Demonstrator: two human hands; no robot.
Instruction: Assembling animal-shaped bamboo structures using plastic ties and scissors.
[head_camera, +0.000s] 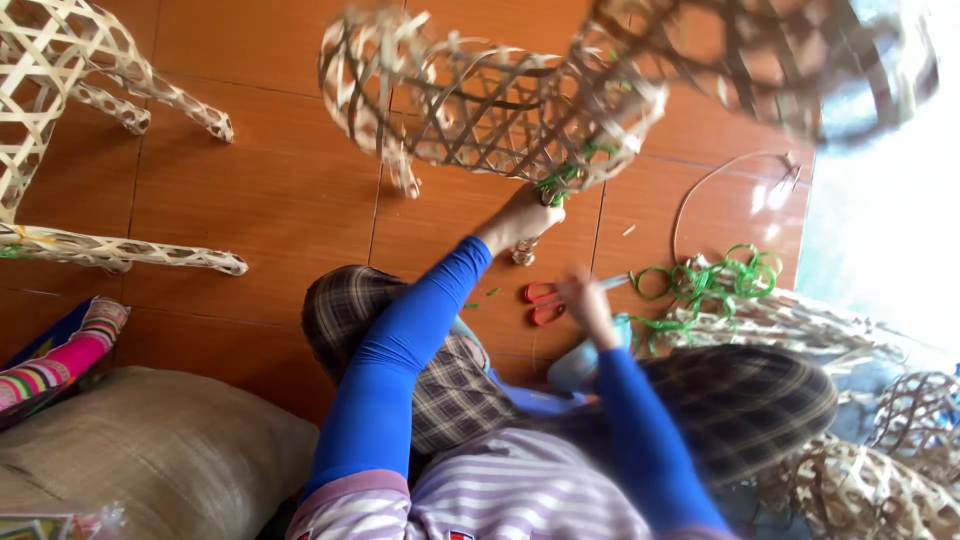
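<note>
Bamboo strips woven into an open lattice make up the woven figure (500, 105) I've got propped on the tiled floor (270, 200). My left hand (518, 220) is up at its underside, closed on the lower edge right beside a bit of green tie (560, 180), so the frame stays steady and that spot faces me.

My right hand (585, 300) is lower and blurred. It's hovering just beside the red scissors (543, 303) lying on the floor, fingers loosely curled, and I honestly cannot tell whether it's gripping anything.

Stuff around: a tangle of green cord (715, 280) sits to the right, near the scissors, with a loose bamboo hoop (700, 190) behind it. More woven pieces (870, 480) are heaped at the right edge. Another woven frame (60, 120) with long legs stands well apart on the left. A burlap sack (150, 450) is bottom left, with someone's striped sleeve (60, 365) above it.

My knees in plaid trousers (450, 380) crowd the space under both arms, and a second blurred woven body (760, 50) hangs close at the top right.
</note>
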